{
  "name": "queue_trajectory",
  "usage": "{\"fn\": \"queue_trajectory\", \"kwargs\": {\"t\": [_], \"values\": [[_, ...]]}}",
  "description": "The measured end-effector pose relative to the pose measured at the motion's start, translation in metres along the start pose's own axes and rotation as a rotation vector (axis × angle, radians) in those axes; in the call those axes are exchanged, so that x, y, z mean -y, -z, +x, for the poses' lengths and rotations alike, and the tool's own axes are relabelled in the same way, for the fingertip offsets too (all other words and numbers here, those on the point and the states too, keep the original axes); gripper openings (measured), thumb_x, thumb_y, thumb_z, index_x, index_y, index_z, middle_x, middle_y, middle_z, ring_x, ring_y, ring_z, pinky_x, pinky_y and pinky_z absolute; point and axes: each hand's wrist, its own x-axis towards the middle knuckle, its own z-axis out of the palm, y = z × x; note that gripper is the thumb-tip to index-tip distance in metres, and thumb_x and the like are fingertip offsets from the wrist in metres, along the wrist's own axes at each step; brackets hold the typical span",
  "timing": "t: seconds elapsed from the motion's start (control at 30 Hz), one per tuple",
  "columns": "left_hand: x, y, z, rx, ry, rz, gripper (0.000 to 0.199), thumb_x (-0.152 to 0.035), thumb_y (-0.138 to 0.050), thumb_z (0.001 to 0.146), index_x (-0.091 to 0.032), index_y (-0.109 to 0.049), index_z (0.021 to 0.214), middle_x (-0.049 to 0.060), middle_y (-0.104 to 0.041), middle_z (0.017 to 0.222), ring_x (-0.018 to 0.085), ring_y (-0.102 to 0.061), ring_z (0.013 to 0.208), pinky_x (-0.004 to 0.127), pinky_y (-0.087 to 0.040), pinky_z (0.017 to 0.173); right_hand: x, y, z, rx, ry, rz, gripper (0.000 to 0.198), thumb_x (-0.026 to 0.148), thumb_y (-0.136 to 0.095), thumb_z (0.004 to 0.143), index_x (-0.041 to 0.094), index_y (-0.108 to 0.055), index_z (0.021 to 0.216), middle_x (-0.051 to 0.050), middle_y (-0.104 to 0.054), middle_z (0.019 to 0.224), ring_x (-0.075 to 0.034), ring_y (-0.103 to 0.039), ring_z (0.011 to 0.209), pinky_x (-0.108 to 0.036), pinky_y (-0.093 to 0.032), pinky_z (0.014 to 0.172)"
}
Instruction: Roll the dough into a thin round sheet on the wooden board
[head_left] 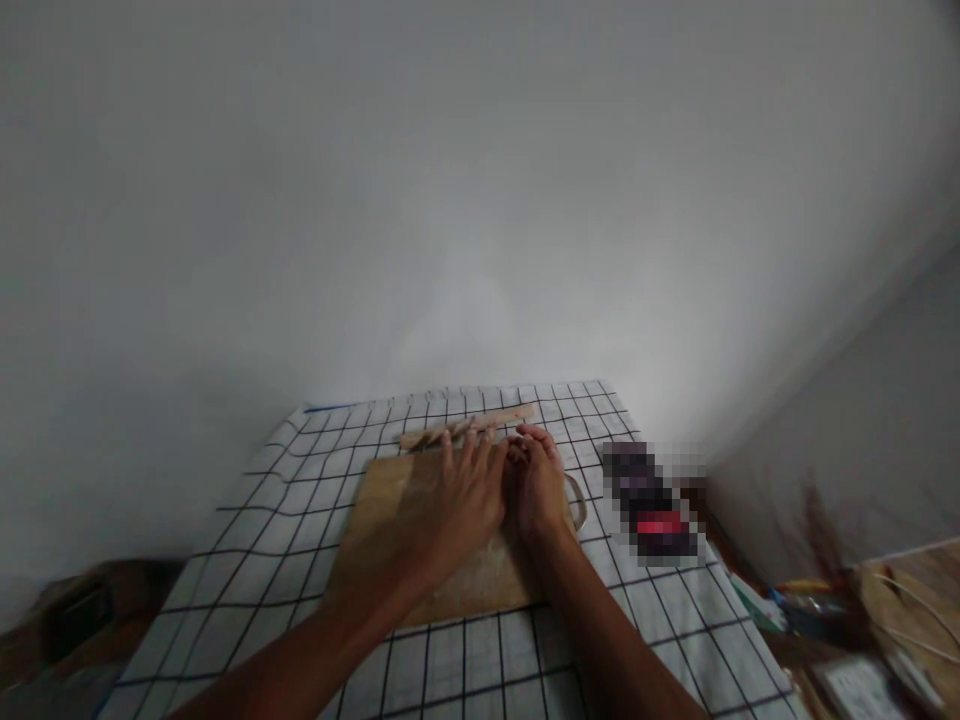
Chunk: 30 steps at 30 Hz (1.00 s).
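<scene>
A wooden board lies on the checked tablecloth in front of me. My left hand rests over the board's far right part, its fingers stretched forward and apart. Close beside it, my right hand has its fingers curled around a small brown lump near the board's far edge. What the lump is made of I cannot make out, and the hands hide part of it. Just beyond the board lies a long pale wooden stick, its left part darker and uneven.
A ring-shaped handle sticks out at the board's right. Right of it, a blurred-out dark and red item is on the white tablecloth. A plain wall rises behind the table. Mixed items stand beyond the right edge.
</scene>
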Motion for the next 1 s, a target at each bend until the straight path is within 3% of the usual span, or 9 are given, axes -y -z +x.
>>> {"fn": "queue_trajectory", "kwargs": {"t": [0.1,0.2,0.33,0.47,0.57,0.7,0.8,0.9,1.0], "values": [[0.017,0.004,0.016,-0.006,0.17,-0.402,0.041,-0.016,-0.039,0.093,-0.016,-0.054,0.132,0.014,-0.057,0.143,0.027,-0.047,0.138,0.05,-0.036,0.115,0.002,0.004,0.006,-0.009,0.069,-0.05,0.019,0.027,-0.067,0.077,0.022,-0.064,0.095,0.001,-0.068,0.081,-0.013,-0.065,0.073,-0.023,-0.051,0.063],[0.039,0.025,0.014,-0.083,0.262,-0.502,0.041,-0.019,-0.023,0.1,-0.017,-0.054,0.126,0.011,-0.064,0.132,0.02,-0.059,0.124,0.038,-0.049,0.101,0.003,0.008,0.01,0.01,0.105,-0.064,0.017,0.027,-0.068,0.077,0.021,-0.066,0.092,0.0,-0.068,0.088,-0.012,-0.064,0.078,-0.023,-0.05,0.066],[0.041,0.052,-0.027,-0.052,0.204,-0.26,0.029,-0.037,-0.04,0.1,-0.022,-0.061,0.114,0.007,-0.068,0.115,0.025,-0.063,0.11,0.041,-0.049,0.096,0.003,0.009,0.01,0.039,0.109,-0.072,0.019,0.029,-0.07,0.076,0.021,-0.067,0.092,0.0,-0.068,0.099,-0.011,-0.063,0.077,-0.023,-0.049,0.065],[0.019,0.046,-0.062,0.061,0.088,0.021,0.034,-0.038,-0.056,0.095,-0.022,-0.061,0.124,0.009,-0.065,0.117,0.028,-0.061,0.108,0.044,-0.048,0.095,0.004,0.01,0.01,0.074,0.11,-0.102,0.018,0.031,-0.071,0.076,0.021,-0.067,0.09,0.0,-0.068,0.094,-0.011,-0.062,0.073,-0.023,-0.049,0.064],[0.002,0.041,-0.061,0.056,0.006,0.069,0.043,-0.027,-0.056,0.094,-0.023,-0.054,0.137,0.011,-0.059,0.127,0.027,-0.057,0.114,0.043,-0.047,0.097,0.005,0.011,0.01,0.091,0.115,-0.108,0.018,0.031,-0.072,0.076,0.021,-0.067,0.09,0.001,-0.068,0.093,-0.011,-0.062,0.073,-0.023,-0.05,0.064],[-0.012,0.05,-0.047,0.084,-0.095,0.165,0.027,-0.025,-0.05,0.096,-0.024,-0.064,0.119,0.011,-0.06,0.117,0.028,-0.057,0.108,0.043,-0.048,0.091,0.005,0.013,0.01,0.098,0.116,-0.095,0.02,0.031,-0.073,0.075,0.021,-0.068,0.092,0.001,-0.067,0.095,-0.01,-0.062,0.075,-0.022,-0.05,0.064],[-0.018,0.048,-0.04,0.085,-0.077,0.228,0.024,-0.032,-0.046,0.099,-0.024,-0.065,0.112,0.012,-0.059,0.118,0.028,-0.059,0.102,0.042,-0.049,0.082,0.004,0.014,0.012,0.1,0.11,-0.095,0.021,0.032,-0.073,0.075,0.021,-0.068,0.092,0.001,-0.067,0.096,-0.01,-0.062,0.075,-0.022,-0.05,0.065],[-0.016,0.04,-0.037,0.096,-0.028,0.229,0.029,-0.041,-0.048,0.1,-0.022,-0.062,0.116,0.013,-0.059,0.122,0.025,-0.062,0.091,0.035,-0.048,0.069,0.003,0.014,0.013,0.089,0.091,-0.104,0.023,0.034,-0.073,0.074,0.021,-0.069,0.092,0.0,-0.067,0.096,-0.011,-0.061,0.074,-0.022,-0.049,0.065],[-0.003,0.039,-0.035,0.11,-0.041,0.223,0.028,-0.039,-0.043,0.102,-0.02,-0.061,0.112,0.011,-0.062,0.116,0.021,-0.063,0.081,0.031,-0.044,0.061,0.004,0.014,0.014,0.079,0.078,-0.104,0.023,0.033,-0.073,0.073,0.021,-0.069,0.091,0.0,-0.068,0.093,-0.011,-0.061,0.072,-0.023,-0.049,0.064]]}}
